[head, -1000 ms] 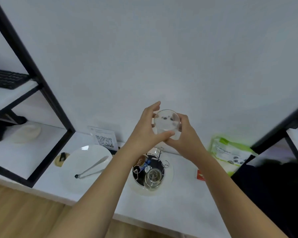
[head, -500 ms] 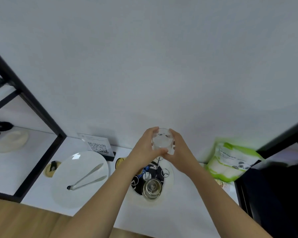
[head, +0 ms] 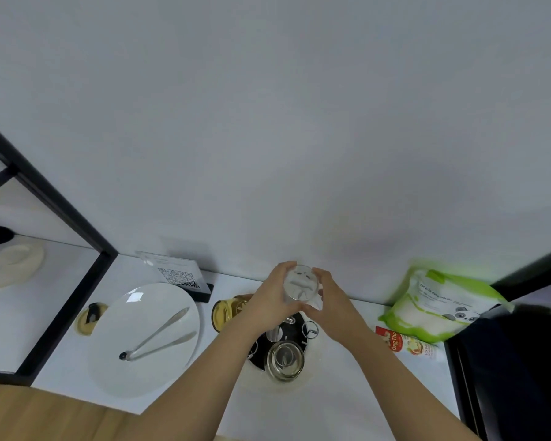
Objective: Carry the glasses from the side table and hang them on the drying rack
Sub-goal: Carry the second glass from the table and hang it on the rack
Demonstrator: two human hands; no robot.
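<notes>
Clear round drinking glass (head: pixel 300 283) has dropped from chest height to just above the black wire drying rack (head: pixel 310 330) (one glass hangs there already), left hand (head: pixel 269 305) and right hand (head: pixel 333 305) both cupping it, so hanging looks imminent.

The plate (head: pixel 147 338) is plain white and the tongs (head: pixel 159 335) on it are silver with a black tip. The bag (head: pixel 439 307) is white and bright green with a small panda picture, and the jar (head: pixel 228 313) is yellow. The sign (head: pixel 175 275) shows a black-and-white square code, and the shelf frame (head: pixel 61 205) is black.
</notes>
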